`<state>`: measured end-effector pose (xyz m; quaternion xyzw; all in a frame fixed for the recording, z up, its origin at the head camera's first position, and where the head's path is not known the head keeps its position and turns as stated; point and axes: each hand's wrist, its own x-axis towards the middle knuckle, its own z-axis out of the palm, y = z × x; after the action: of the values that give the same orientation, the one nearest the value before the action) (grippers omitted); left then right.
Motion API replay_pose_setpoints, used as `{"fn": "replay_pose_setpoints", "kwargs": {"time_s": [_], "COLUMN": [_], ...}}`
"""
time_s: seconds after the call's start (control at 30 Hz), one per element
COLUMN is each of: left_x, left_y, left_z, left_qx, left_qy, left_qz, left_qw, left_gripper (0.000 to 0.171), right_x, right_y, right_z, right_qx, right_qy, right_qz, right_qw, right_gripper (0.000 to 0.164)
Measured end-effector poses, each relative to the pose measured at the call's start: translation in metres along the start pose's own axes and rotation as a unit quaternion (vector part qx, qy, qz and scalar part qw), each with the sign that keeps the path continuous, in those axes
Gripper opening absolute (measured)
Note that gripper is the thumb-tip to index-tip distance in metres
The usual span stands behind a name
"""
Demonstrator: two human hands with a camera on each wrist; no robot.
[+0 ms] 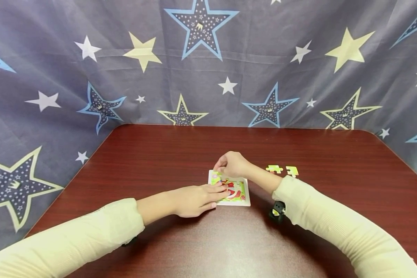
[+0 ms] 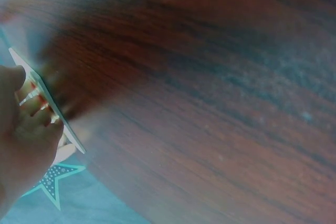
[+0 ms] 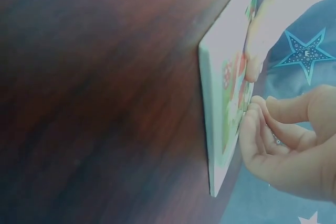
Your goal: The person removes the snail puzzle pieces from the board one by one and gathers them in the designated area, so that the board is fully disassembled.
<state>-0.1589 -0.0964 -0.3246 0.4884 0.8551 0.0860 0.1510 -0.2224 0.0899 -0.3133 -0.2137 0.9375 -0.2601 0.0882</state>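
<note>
Puzzle (image 1: pixel 241 190) at dial centre, loose pieces (image 1: pixel 274 169) toward 2. Left hand (image 1: pixel 196 200) lies across from 8, fingers straight; right hand's (image 1: pixel 233 164) bunched at 11, grip unclear. I'd brace, press squarely

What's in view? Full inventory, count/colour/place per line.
Puzzle board: 1, white-rimmed, on the table under the hands
Fitted puzzle pieces: count hidden by the hands, green, red and yellow, in the board
Loose puzzle pieces: 2, mostly yellow-green, on the table beyond the right forearm
Table: 1, reddish brown
Curtain: grey-blue, star print, behind and beside the table
Wrist device: 1 clearly visible, black, at the right sleeve
Sleeves: 2, cream, on both arms
Left hand: 1, bare, across the board
Right hand: 1, bare, at the board's far edge
</note>
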Motion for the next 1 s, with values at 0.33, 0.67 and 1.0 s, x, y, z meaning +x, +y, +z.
{"fn": "replay_pose_setpoints", "kwargs": {"time_s": [0.33,0.67,1.0], "left_x": [0.0002,0.0004,-0.0001], "left_y": [-0.0011,-0.0019,0.0002], "left_z": [0.001,0.0017,0.0003], "left_qx": [0.003,0.002,0.007], "left_qy": [-0.003,-0.004,-0.003], "left_qz": [-0.008,-0.005,-0.004], "left_qw": [1.0,1.0,1.0], "left_gripper": [0.049,0.05,0.049], "right_x": [0.0046,0.0043,0.0031], "right_y": [0.0022,-0.0003,0.0011], "right_z": [0.002,0.0018,0.0022], "right_qx": [0.018,0.019,0.021], "right_qy": [-0.011,-0.013,-0.004], "right_qz": [0.026,0.032,0.024], "right_qw": [0.999,0.999,0.999], "right_gripper": [0.013,0.01,0.009]}}
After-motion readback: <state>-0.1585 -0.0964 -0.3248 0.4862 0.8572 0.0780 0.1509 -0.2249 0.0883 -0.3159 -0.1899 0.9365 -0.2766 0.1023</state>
